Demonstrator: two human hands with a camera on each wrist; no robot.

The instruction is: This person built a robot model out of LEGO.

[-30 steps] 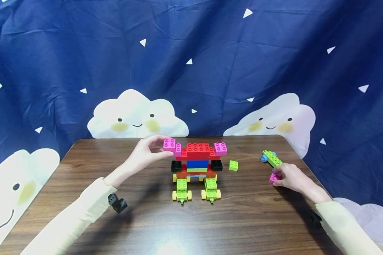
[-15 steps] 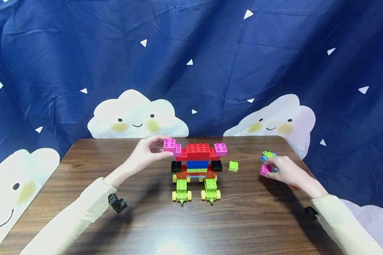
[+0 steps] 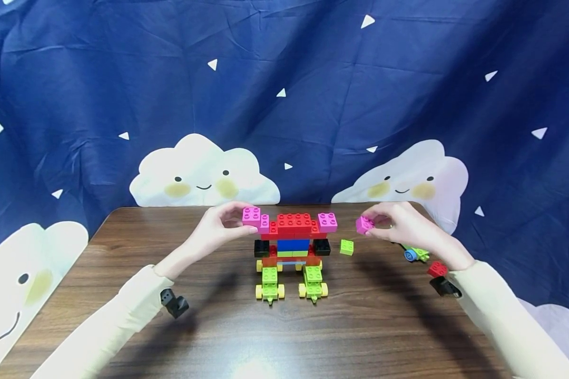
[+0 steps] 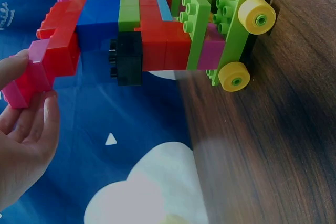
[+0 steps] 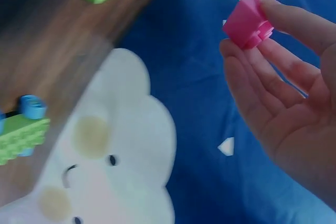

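Note:
A figure of toy building bricks (image 3: 293,245) stands mid-table on two green wheeled bases (image 3: 270,284) with yellow wheels. Its body has red, blue, green and black bricks, with pink bricks at both upper ends. My left hand (image 3: 220,223) grips the outer pink brick (image 3: 251,215) at the figure's upper left end; in the left wrist view thumb and fingers lie on either side of it. Between thumb and fingers, my right hand (image 3: 403,223) pinches another pink brick (image 5: 248,20), held above the table, a short way right of the figure's right-end pink brick (image 3: 327,221).
A loose green brick (image 3: 347,247) lies just right of the figure. Under the right forearm are a green wheeled base (image 3: 416,255) with blue wheels and a red brick (image 3: 438,269). A blue curtain with clouds hangs behind the wooden table (image 3: 313,342).
My right hand has lifted the pink brick from beside the blue-wheeled base and carried it left toward the figure, uncovering the red brick. The left hand stays at its pink brick.

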